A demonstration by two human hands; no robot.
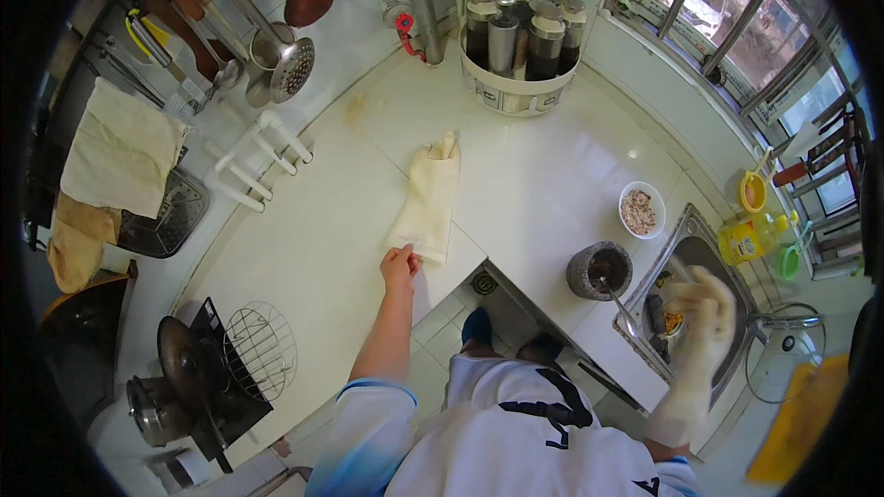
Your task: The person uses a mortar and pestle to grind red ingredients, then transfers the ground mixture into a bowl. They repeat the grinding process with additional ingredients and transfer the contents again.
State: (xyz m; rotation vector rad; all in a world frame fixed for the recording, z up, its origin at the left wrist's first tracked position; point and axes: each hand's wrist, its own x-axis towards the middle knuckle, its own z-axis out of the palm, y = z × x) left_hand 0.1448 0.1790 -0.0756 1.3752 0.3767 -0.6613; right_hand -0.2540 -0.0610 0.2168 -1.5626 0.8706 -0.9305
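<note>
My left hand [401,268] pinches the cuff edge of a cream rubber glove [434,200] that lies flat on the white countertop, its fingers pointing away from me. A matching glove covers my right hand [704,307], which is raised over the stainless steel sink [736,317] and blurred; whether its fingers hold anything is not clear. Left of the sink stands a stone mortar [599,270] with a metal spoon [625,314] leaning out of it. Behind the mortar is a white bowl [641,210] of chopped reddish food. Food scraps lie in the sink, partly hidden by my right hand.
A round caddy of condiment bottles [521,93] stands at the back. On the left are a white pipe rack [259,159], hanging ladles, a wire rack [261,352] and a lidded pan [183,359]. A yellow detergent bottle [749,238] and the faucet [787,322] are beyond the sink.
</note>
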